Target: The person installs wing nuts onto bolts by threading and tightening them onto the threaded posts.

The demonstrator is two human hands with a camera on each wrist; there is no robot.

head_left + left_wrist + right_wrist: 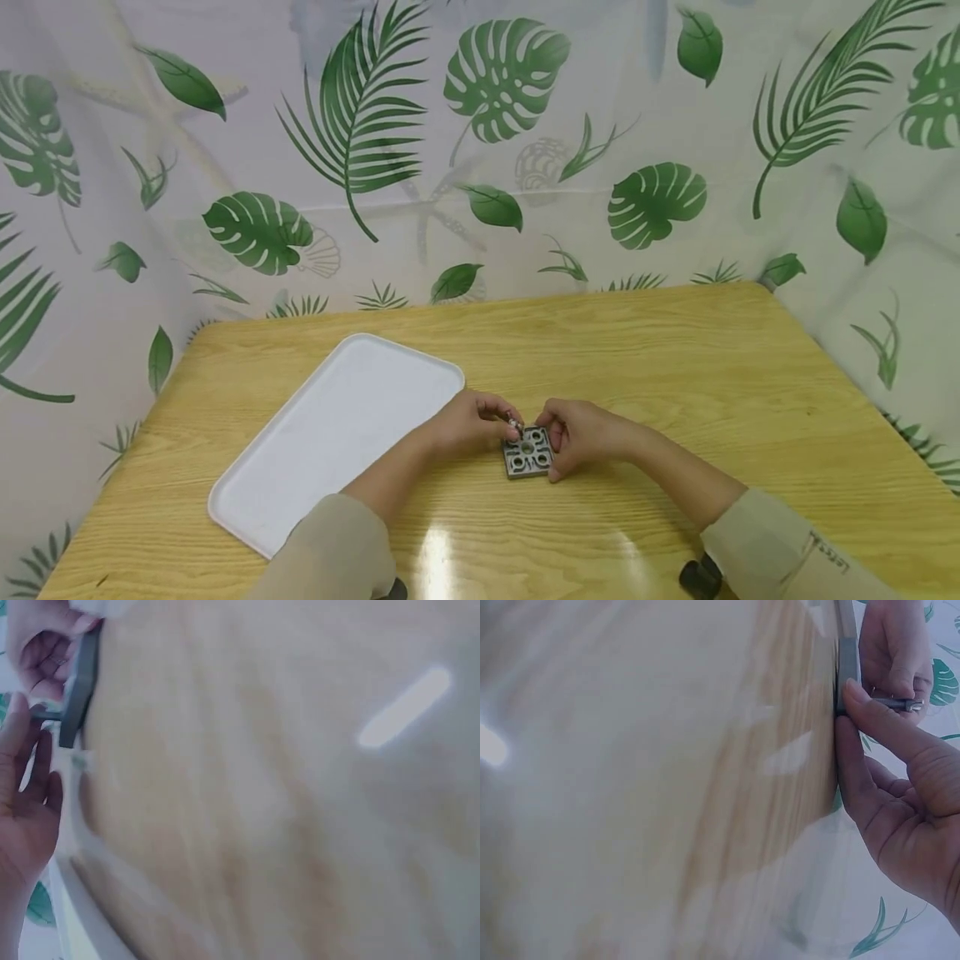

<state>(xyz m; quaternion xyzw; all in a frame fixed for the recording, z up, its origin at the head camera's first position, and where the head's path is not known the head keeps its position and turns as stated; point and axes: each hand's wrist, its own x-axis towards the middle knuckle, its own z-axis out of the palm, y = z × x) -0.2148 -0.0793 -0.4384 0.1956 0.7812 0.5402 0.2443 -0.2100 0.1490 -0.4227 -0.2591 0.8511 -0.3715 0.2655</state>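
Observation:
On the wooden table lies a square grey metal plate (528, 453) with round holes and slots in its face. My right hand (588, 437) grips its right side, thumb at the near corner and fingers at the far edge. A small metal screw (901, 704) stands upright from the plate, its shank against the face. My left hand (471, 427) pinches the screw's upper part between thumb and fingers, over the plate's far left corner. In the left wrist view the plate (80, 686) shows edge-on, the screw's thin shank (46, 715) reaching it from the left fingertips.
A white rectangular tray (330, 433) lies slantwise on the table, left of the plate and partly under the left forearm. The wooden table (675, 358) runs back to a cloth (570, 208) printed with green leaves.

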